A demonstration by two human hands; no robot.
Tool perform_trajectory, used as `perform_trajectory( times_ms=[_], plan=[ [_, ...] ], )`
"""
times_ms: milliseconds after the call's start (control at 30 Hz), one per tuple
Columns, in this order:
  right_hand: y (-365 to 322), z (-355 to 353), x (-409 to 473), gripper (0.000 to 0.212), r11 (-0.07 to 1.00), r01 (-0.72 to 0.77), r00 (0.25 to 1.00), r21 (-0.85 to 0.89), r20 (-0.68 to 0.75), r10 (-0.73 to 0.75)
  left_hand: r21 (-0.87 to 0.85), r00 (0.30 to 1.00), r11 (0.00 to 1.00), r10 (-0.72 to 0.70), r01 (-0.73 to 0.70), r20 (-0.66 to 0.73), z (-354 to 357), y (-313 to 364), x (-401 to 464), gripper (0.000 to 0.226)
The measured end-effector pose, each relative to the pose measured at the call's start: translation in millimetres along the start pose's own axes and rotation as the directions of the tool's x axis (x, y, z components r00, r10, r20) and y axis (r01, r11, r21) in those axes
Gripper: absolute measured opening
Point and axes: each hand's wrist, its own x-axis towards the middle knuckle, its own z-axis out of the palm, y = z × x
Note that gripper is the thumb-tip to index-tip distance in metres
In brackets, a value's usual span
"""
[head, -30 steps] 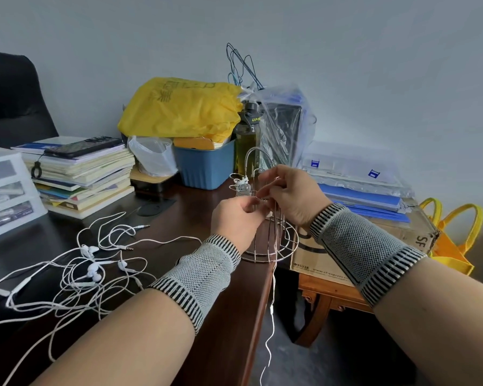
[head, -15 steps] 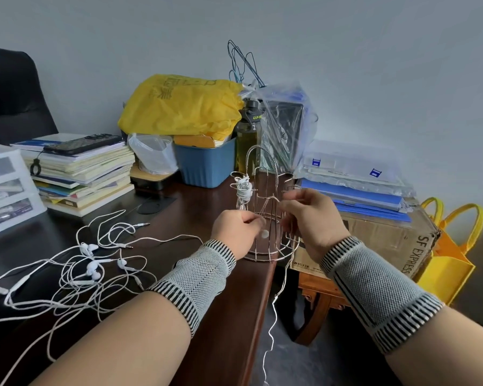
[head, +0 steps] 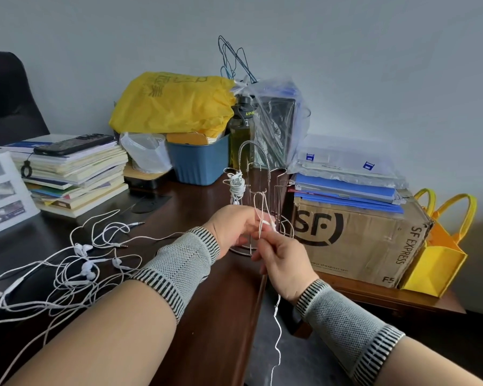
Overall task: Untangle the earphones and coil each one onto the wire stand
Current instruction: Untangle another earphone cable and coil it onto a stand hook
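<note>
A cluttered home office is showing here: a dark wooden bench is carrying stacked books at ten o'clock, a black office chair is standing beyond them, and blue folders are lying on a courier box at two o'clock.

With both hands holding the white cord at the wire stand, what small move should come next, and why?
Probably the right hand should carry the cord around the stand's prong again: only a few turns sit there, and a long tail hangs below the desk edge, while the left hand steadies it.
</note>
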Motion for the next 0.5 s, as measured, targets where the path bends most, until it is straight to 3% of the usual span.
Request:
perform_trajectory(
  times_ms=[167,300,500],
  plan=[
    [5,10,-1,0.019,0.993,0.077,0.997,-0.091,-0.025,-0.079,0.006,0.999,1.000,0.024,-0.024,0.046,6,4,-1,0.012],
    [16,5,1,0.019,0.992,0.013,0.998,-0.126,-0.064,-0.021,-0.015,1.000,1.000,0.006,-0.006,0.016,5,1,0,0.028],
    [23,-18,18,0.024,0.979,-0.162,0.963,0.124,-0.196,0.185,-0.031,0.999,0.999,-0.011,0.013,0.052,3,0,-1,0.018]
  ],
)
